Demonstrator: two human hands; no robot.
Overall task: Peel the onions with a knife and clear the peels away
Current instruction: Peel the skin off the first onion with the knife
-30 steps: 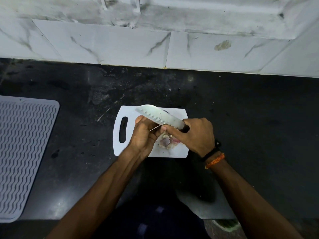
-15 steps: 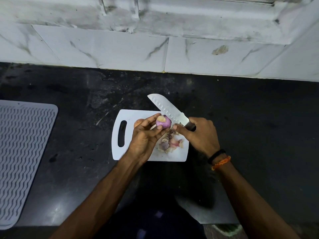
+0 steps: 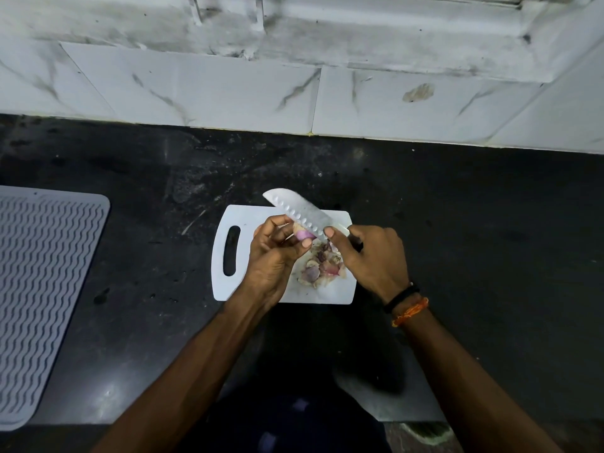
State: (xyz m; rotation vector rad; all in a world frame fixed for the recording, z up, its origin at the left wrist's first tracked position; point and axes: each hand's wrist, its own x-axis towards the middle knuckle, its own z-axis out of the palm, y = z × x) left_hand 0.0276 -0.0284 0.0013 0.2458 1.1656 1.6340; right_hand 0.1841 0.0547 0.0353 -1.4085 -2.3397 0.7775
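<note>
A small purple onion (image 3: 303, 234) is held in the fingertips of my left hand (image 3: 274, 256), just above the white cutting board (image 3: 248, 220). My right hand (image 3: 372, 256) grips the handle of a wide dimpled knife (image 3: 299, 211). The blade lies across the top of the onion and points up and to the left, with my right thumb against the blade near the onion. A heap of purple and pale onion peels (image 3: 322, 268) lies on the board between my two hands.
The board sits on a black stone counter (image 3: 457, 240) against a white marble-tiled wall (image 3: 228, 89). A grey ribbed drying mat (image 3: 42, 289) covers the counter's left end. The counter's front edge runs close below my forearms.
The knife blade has come back down onto the onion, which my left hand has turned and partly covered. A second ago the blade hid the onion entirely.
</note>
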